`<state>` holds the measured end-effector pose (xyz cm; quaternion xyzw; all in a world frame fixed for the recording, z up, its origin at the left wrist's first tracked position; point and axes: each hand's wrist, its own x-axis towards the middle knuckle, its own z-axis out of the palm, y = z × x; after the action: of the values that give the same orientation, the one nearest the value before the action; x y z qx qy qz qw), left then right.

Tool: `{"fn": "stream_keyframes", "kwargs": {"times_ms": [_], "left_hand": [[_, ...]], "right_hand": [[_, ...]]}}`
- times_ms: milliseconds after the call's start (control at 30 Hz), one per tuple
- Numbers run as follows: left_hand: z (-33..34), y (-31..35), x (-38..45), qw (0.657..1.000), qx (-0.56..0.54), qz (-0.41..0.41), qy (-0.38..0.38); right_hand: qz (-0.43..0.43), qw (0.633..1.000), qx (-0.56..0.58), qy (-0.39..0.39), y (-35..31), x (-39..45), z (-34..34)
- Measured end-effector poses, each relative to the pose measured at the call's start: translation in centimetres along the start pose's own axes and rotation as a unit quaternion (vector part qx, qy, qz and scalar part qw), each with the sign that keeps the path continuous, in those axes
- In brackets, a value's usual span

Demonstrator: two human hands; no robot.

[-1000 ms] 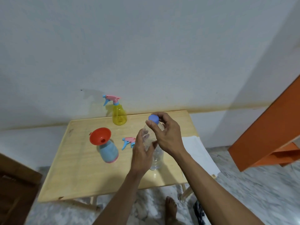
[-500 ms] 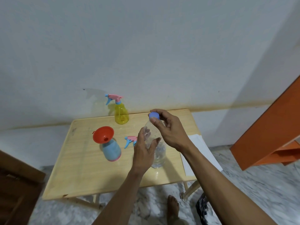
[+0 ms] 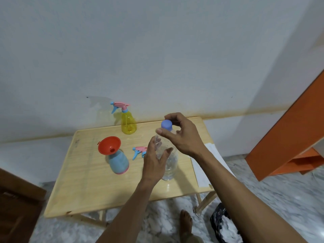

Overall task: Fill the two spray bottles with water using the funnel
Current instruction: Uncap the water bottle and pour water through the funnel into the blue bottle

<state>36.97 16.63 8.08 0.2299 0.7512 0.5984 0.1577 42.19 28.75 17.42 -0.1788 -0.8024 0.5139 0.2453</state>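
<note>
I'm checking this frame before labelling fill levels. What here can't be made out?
- Water level in the clear bottle, head view: the left hand covers its side and the plastic is see-through.
- Whether the blue cap is loosened: the right hand wraps round it.
- Contents of the blue spray bottle: opaque wall, with the red funnel over its mouth.
- Yellow spray bottle level: too small.

1. Water bottle [image 3: 169,162] between the hands: clear glossy plastic; cap [image 3: 166,124] matt blue plastic.
2. Funnel [image 3: 109,147] left of the left hand: smooth orange plastic.
3. Yellow spray bottle [image 3: 128,124] beyond the hands: translucent glossy plastic.
4. Blue spray bottle [image 3: 118,161]: opaque matt plastic.
5. Table [image 3: 84,186] under the hands: pale grained wood, slight sheen.
</note>
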Motion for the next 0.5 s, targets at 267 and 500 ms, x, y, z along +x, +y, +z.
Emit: {"fn": "stream_keyframes", "kwargs": {"times_ms": [267,500], "left_hand": [[0.1,0.1,-0.2,1.000,0.003,-0.001,0.000],[0.1,0.1,-0.2,1.000,-0.015,-0.006,0.007]], "right_hand": [[-0.013,0.997,-0.049,-0.053,-0.4,0.1,-1.3],[-0.027,0.995,-0.076,0.051,-0.7,-0.3,-0.2]]}}
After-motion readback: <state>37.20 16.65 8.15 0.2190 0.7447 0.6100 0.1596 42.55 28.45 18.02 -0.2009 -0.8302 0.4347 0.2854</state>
